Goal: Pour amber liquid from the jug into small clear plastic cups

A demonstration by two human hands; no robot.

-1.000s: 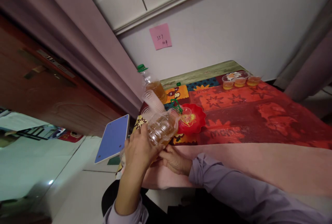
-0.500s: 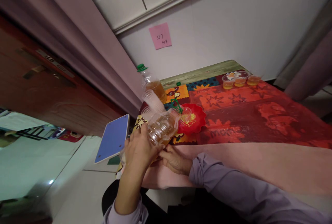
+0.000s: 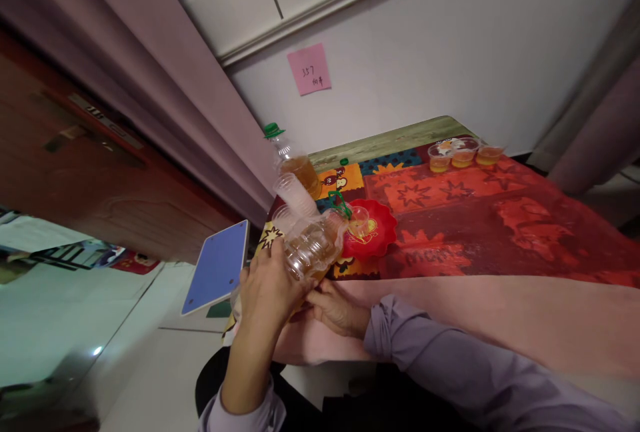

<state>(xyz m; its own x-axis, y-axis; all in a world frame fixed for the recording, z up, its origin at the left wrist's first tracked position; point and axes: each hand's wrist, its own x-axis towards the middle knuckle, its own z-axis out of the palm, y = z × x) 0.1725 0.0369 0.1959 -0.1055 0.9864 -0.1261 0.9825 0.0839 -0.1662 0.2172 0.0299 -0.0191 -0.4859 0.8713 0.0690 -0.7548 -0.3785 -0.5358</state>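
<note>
Aslant, clear bottle (image 3: 313, 251), left grip (image 3: 270, 289) clamped from above, right grip (image 3: 337, 309) clamped beneath.

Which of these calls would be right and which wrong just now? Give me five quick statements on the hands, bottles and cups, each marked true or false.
1. Both hands are on the tilted bottle. True: the left hand is on top, the right hand low underneath.
2. Three cups with amber liquid stand in a row at the far side. True.
3. The tilted bottle's neck points toward that row. False: it is at the small cup in the red dish.
4. The standing bottle has nothing on its neck. False: the standing bottle wears a green top.
5. A pink note is stuck to the wall. True.
</note>
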